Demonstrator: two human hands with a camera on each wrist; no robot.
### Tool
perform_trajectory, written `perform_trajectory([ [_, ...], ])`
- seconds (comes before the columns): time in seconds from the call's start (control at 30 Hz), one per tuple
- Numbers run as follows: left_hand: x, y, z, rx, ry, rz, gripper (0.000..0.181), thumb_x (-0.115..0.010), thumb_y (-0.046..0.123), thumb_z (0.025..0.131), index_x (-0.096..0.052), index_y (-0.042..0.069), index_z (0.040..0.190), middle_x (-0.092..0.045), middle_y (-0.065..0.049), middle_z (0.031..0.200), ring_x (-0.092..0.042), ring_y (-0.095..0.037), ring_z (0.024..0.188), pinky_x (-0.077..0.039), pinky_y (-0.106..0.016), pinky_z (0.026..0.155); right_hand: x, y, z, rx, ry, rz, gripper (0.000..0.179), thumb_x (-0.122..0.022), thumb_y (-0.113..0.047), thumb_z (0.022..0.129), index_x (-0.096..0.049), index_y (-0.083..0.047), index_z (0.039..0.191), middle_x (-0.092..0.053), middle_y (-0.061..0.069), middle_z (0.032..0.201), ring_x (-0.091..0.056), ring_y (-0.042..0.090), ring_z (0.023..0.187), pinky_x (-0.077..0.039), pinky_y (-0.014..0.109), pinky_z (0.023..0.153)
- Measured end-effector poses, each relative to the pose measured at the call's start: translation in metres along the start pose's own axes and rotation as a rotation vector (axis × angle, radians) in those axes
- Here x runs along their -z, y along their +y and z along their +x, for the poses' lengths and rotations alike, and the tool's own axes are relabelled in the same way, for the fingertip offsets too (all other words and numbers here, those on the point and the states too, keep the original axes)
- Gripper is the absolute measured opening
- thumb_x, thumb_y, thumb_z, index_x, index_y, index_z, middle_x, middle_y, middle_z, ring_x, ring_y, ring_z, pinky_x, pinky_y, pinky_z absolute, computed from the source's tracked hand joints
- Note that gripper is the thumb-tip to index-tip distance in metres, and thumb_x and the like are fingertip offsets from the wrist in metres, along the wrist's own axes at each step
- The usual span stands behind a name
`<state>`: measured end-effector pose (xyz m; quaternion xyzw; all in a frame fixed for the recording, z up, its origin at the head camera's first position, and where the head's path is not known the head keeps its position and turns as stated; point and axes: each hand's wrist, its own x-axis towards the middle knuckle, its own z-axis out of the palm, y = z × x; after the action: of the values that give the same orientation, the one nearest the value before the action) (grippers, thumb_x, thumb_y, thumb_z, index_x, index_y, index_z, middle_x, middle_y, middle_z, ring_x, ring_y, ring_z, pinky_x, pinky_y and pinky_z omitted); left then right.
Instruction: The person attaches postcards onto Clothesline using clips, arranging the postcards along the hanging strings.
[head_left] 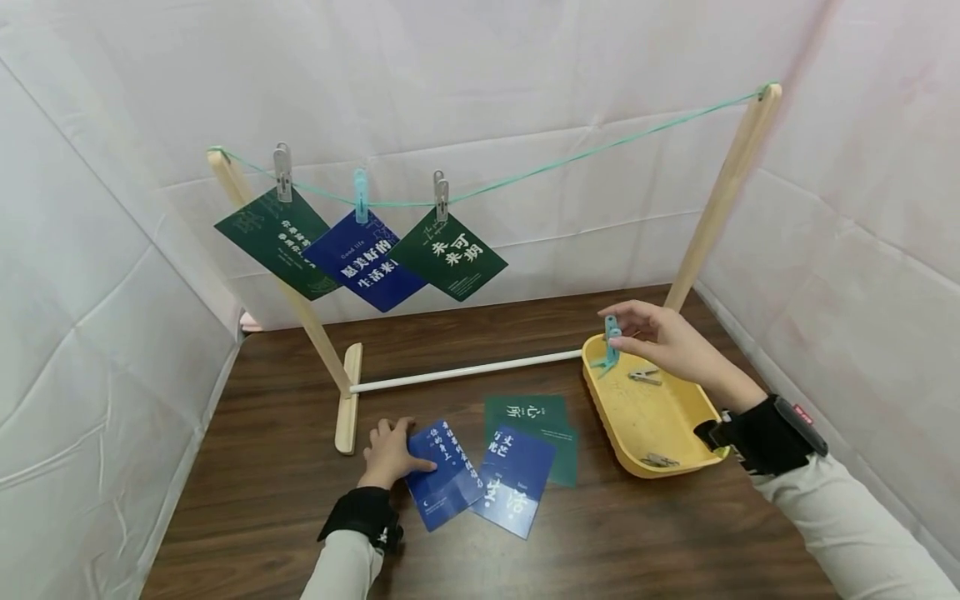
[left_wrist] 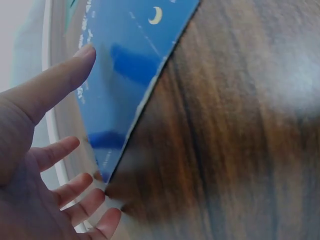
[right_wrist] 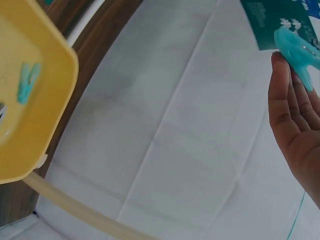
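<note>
My left hand (head_left: 392,454) is at the left edge of a blue card (head_left: 442,487) lying on the table. In the left wrist view its thumb (left_wrist: 75,72) extends over the blue card (left_wrist: 125,60), and the other fingers spread beside the card's corner. A teal clothespin (head_left: 612,333) is pinched in my right hand (head_left: 667,342), above the yellow basket's far left corner. The right wrist view shows the pinched clothespin (right_wrist: 295,50) at the fingertips. Another blue card (head_left: 517,479) overlaps green cards (head_left: 540,410) between the hands.
The yellow basket (head_left: 611,425) holds more clothespins, one teal (right_wrist: 27,84) and several metal ones (head_left: 645,377). Behind, a green cord (head_left: 577,158) runs between two wooden posts (head_left: 723,200). Three cards hang from it by clothespins (head_left: 362,196), left of centre. A white rod (head_left: 465,372) crosses below.
</note>
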<state>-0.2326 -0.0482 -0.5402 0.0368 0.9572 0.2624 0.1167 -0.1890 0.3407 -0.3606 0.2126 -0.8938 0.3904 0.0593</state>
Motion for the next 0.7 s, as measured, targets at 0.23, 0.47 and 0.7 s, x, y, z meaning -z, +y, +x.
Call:
perform_trajectory([
  [0.23,-0.002,-0.001,0.001,0.015,-0.024,0.011,0.088,-0.089,0.029,0.062,-0.045,0.006,0.136,-0.038,-0.029,0.129,-0.035,-0.044,0.115,-0.035,-0.061,0.088,-0.001,-0.012,0.000,0.004,0.094,0.021,0.034,-0.059,-0.002,0.091,-0.055,0.000,0.125,-0.064,0.008,0.091,-0.058,-0.003,0.081,-0.049,0.017,0.066],
  [0.47,0.003,0.001,0.007,0.030,-0.081,0.006,0.081,-0.090,0.026,0.061,-0.046,0.004,0.125,-0.044,-0.027,0.122,-0.040,-0.045,0.114,-0.038,-0.063,0.089,-0.004,-0.010,-0.005,-0.035,0.109,0.044,0.035,-0.060,-0.002,0.090,-0.054,0.001,0.125,-0.063,0.008,0.092,-0.058,-0.004,0.081,-0.049,0.016,0.066],
  [0.7,0.009,0.004,0.014,0.086,-0.121,0.014,0.071,-0.090,0.023,0.061,-0.050,-0.002,0.114,-0.050,-0.025,0.113,-0.043,-0.041,0.108,-0.040,-0.059,0.090,-0.007,-0.010,-0.007,-0.054,0.096,0.065,0.034,-0.060,-0.004,0.091,-0.054,0.000,0.124,-0.063,0.008,0.093,-0.059,-0.003,0.083,-0.049,0.017,0.067],
])
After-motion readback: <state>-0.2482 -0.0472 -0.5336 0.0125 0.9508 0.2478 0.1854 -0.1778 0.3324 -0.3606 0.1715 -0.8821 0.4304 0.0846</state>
